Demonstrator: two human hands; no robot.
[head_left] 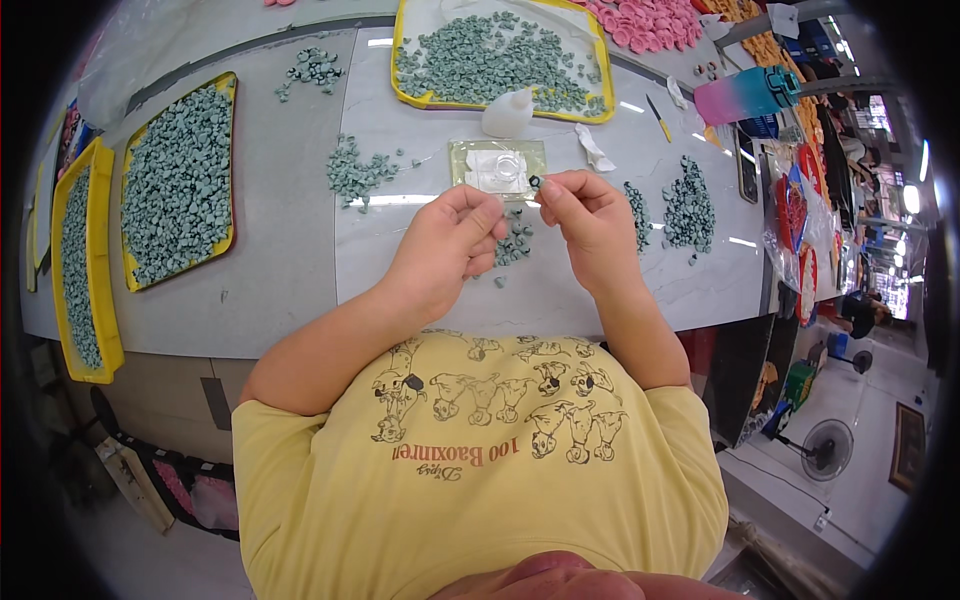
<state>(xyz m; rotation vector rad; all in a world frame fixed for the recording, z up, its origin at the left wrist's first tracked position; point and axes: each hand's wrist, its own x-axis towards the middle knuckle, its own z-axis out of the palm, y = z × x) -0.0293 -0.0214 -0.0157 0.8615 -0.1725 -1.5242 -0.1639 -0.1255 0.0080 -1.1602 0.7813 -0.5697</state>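
Observation:
Between the thumb and forefinger of my right hand is a small green piece with a dark ring-like end. My left hand is a short way to its left, fingers curled and pinched; whatever it may hold is hidden. Just beyond both hands lies a flat yellowish pad with white paper and a clear round dish on it. Behind the pad stands a white squeeze bottle. A loose heap of green pieces lies on the table between my hands.
More green pieces form heaps at left and right. Yellow trays of them stand at the back and left. At right are a yellow-handled knife, crumpled tissue, a pink-and-blue bottle and a phone.

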